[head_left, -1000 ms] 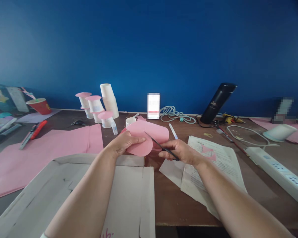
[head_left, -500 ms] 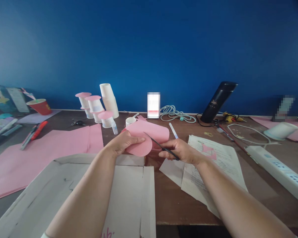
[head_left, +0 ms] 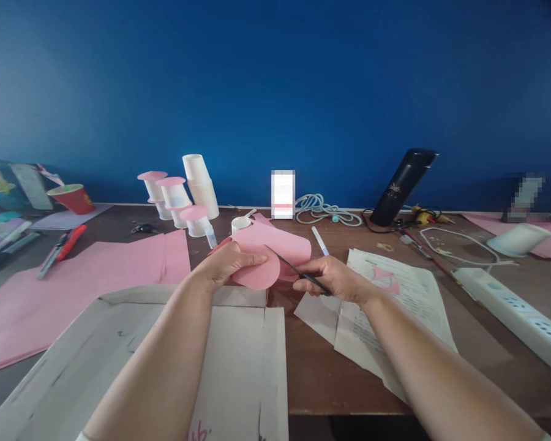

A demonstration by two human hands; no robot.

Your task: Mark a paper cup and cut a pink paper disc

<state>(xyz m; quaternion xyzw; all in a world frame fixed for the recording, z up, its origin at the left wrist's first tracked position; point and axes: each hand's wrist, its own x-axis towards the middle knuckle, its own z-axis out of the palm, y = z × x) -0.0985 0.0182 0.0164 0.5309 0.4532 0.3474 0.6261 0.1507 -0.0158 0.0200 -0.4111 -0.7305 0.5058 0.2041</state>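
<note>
My left hand point(head_left: 224, 264) is closed on a sheet of pink paper point(head_left: 280, 242), thumb on top. A rounded, partly cut edge of the paper curves out below the thumb, and the rest bends up and to the right. My right hand point(head_left: 324, 278) grips dark scissors point(head_left: 298, 271), fingers wrapped round the handles. One scissor blade lies over the pink paper, its tip close to my left thumb. Just behind the paper stands a small white cup point(head_left: 241, 225) with a thin white stick in it.
Paper cups topped with pink discs point(head_left: 195, 213) and stacked white cups point(head_left: 201, 187) stand back left. Pink sheets point(head_left: 119, 263) and a white cardboard box point(head_left: 239, 355) lie left. Printed pages point(head_left: 395, 306), a power strip point(head_left: 509, 306) and a black bottle point(head_left: 401, 187) are at right.
The view has shifted very slightly. Both hands, the pink paper and the scissors keep nearly the same pose; no clear cutting movement shows.
</note>
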